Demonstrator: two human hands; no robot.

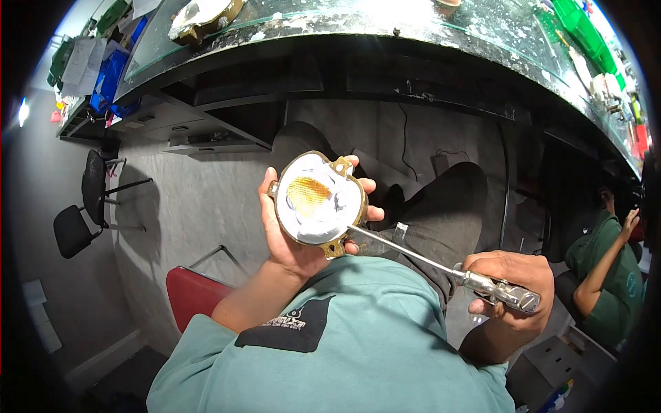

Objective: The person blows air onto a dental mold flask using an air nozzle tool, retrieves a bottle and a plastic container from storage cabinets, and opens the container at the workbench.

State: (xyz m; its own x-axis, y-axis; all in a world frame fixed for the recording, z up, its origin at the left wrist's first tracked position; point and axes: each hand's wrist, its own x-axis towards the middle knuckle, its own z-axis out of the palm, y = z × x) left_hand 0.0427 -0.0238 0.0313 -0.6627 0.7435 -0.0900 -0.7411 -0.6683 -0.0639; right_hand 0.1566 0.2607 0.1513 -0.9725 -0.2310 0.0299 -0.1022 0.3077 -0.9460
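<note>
A round brass-coloured metal piece (320,199), filled with white material and a yellow-orange textured patch, rests in my left hand (288,249). The fingers of that hand wrap round its edge from beneath. My right hand (513,282) is closed on the metal handle of a tool (420,256) with a long thin shaft. The shaft's tip meets the lower right rim of the white material. Whether the tip presses into it or only touches it, I cannot tell.
A dark workbench with a glass top (330,24) runs across the top, a white-and-brass mould (203,19) on it. A black chair (82,206) stands left, a red seat (196,296) nearer. At the right sits another person in green (609,275).
</note>
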